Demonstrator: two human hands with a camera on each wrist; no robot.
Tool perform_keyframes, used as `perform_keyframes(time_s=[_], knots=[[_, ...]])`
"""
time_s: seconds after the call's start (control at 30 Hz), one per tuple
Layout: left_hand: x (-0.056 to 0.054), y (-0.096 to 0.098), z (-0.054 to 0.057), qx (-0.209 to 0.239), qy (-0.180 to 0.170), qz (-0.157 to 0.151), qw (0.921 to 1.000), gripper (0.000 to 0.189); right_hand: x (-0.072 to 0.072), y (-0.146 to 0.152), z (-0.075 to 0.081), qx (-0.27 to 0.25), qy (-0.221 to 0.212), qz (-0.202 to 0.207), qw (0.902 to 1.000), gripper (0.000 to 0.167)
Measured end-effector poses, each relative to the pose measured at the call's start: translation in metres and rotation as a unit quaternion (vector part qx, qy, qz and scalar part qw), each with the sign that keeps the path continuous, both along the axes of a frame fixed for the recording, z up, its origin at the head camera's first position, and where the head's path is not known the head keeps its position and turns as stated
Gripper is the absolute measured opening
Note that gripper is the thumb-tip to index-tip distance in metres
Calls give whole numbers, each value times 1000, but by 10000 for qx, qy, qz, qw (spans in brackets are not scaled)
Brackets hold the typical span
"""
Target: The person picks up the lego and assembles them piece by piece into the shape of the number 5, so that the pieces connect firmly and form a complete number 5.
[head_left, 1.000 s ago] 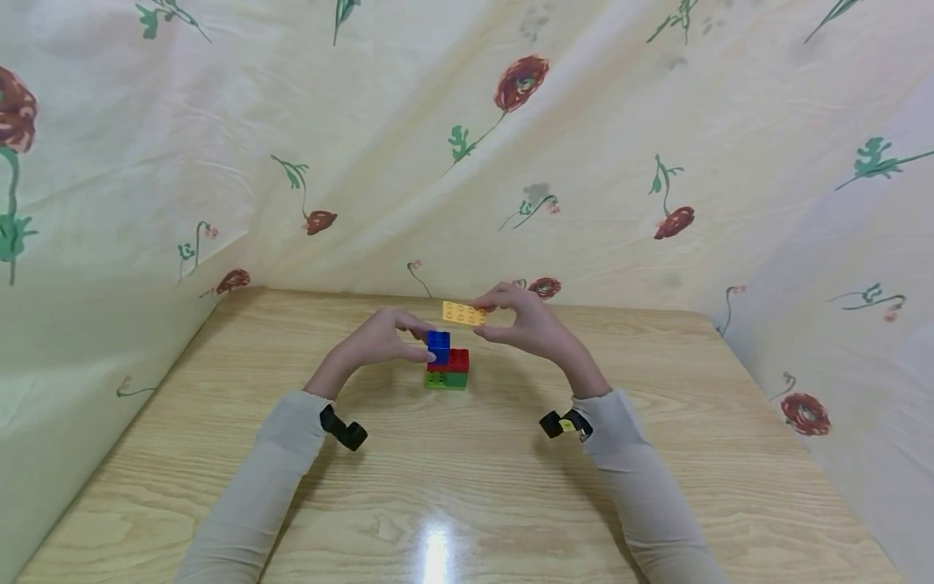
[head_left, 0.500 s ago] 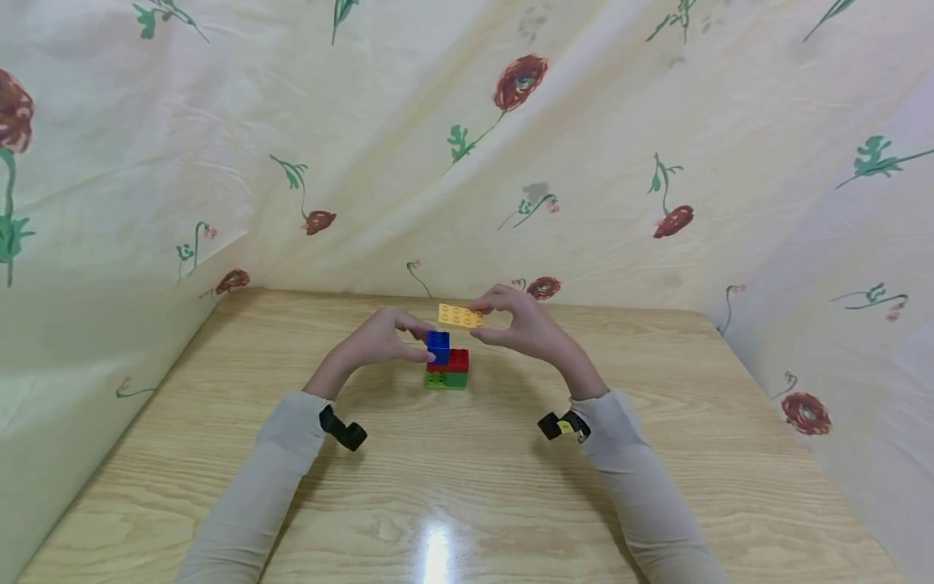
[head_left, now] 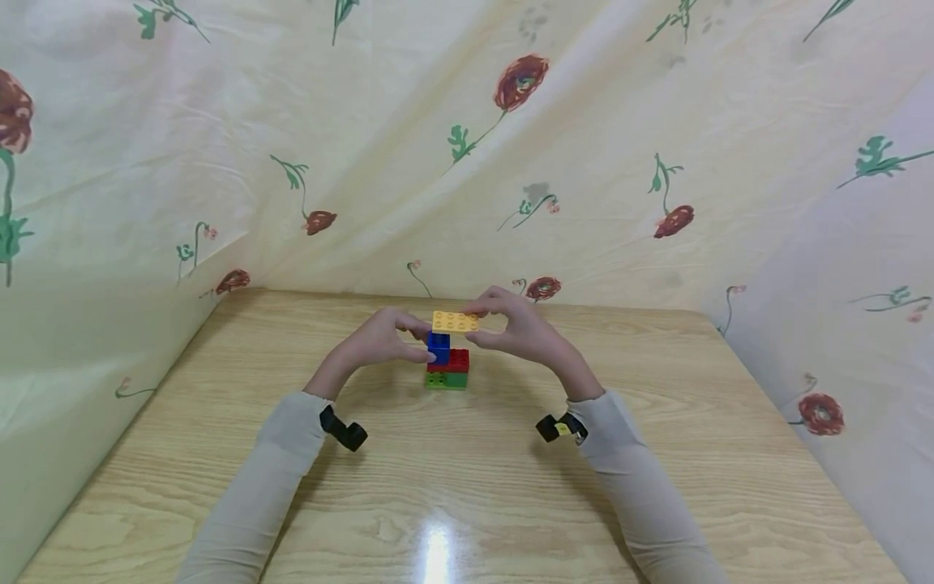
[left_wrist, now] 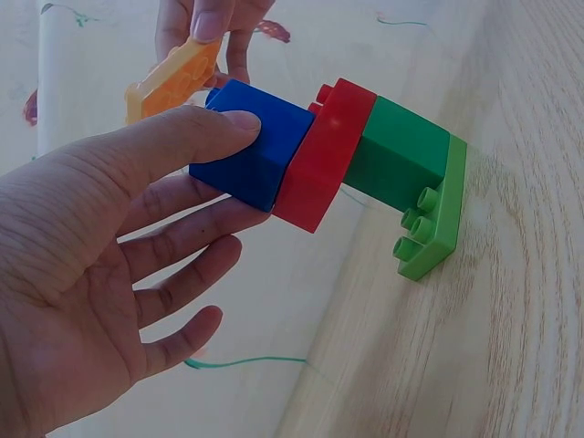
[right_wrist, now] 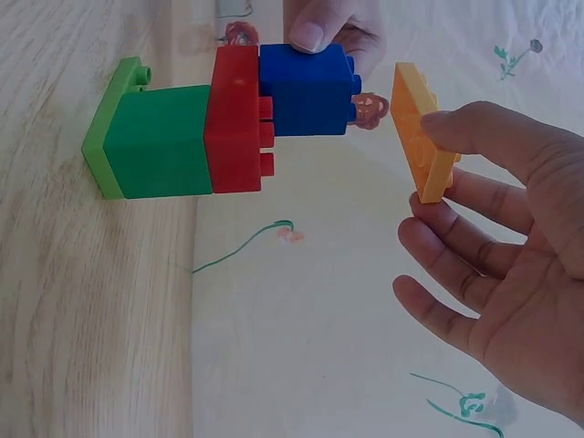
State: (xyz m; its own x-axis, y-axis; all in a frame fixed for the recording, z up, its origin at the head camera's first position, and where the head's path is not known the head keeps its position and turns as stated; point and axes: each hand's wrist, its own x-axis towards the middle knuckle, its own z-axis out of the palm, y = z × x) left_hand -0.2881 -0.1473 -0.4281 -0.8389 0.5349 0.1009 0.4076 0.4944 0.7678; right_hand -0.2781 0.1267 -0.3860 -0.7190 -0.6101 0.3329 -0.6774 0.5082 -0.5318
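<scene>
A small tower of toy building bricks stands on the table. Its light green base plate (left_wrist: 436,242) carries a dark green brick (right_wrist: 157,143), then a flat red brick (right_wrist: 235,128), then a blue brick (right_wrist: 304,91) at the top left. My left hand (head_left: 383,337) pinches the blue brick between thumb and fingers. In my right hand (head_left: 521,326), thumb and fingertips grip a flat yellow-orange brick (head_left: 454,322), studs upward. It hovers above the blue brick with a gap between them in the right wrist view (right_wrist: 422,132).
The wood-grain table (head_left: 467,470) reaches back to a cream cloth (head_left: 409,162) printed with red flowers, which rises behind and along both sides. Black camera straps (head_left: 343,428) sit on both wrists, over light sleeves.
My right hand has brought the yellow-orange brick left and down, from behind the tower to just over the blue brick, and levelled it. My left hand has stayed put.
</scene>
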Motion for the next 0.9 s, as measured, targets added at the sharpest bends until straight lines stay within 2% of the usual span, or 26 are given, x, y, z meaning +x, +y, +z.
perform_keyframes(time_s=[0.73,0.9], knots=[[2,-3,-1,69,13,-167,9998,35,5,-7,-6,-56,-146,155,9998,36],[3,-3,-1,32,76,-171,9998,35,5,-7,-6,16,-66,201,9998,37]])
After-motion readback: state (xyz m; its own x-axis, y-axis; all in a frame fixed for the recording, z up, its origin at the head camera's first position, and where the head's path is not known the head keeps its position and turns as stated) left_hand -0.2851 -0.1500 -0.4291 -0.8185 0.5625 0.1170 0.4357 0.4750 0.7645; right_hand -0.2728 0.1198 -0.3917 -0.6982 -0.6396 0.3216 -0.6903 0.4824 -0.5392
